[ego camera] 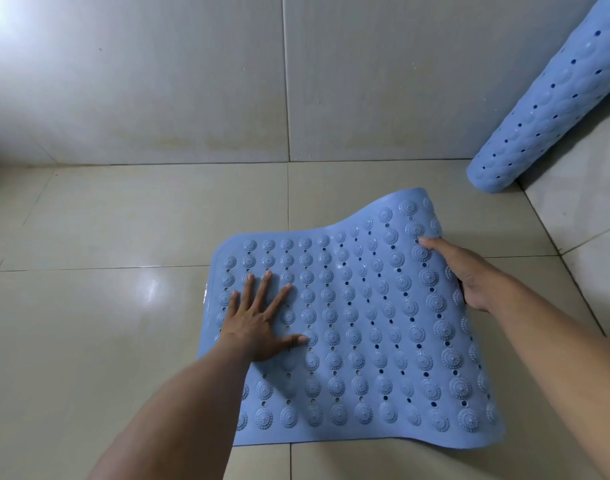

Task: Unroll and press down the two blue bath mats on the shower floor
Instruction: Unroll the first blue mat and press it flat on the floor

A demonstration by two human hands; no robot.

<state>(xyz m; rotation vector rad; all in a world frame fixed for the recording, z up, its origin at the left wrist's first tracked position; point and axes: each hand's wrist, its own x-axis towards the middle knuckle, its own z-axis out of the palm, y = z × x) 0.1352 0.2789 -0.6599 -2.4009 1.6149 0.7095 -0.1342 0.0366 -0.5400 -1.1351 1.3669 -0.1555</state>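
On the tiled shower floor [106,271], a person lays out the first blue mat [365,348]. The left hand [258,323] lies flat on the mat's left side, fingers straight and spread, pinning it to the tiles. The right hand [469,275] grasps the mat's right edge, fingers wrapped round it, holding that side lifted in a curve off the floor. The second mat [553,95] stands rolled up, leaning in the corner against the wall [158,81], well apart from both hands. The step in hand looks to be flattening the first mat. Next, the raised edge likely needs lowering and pressing down before the roll is opened.
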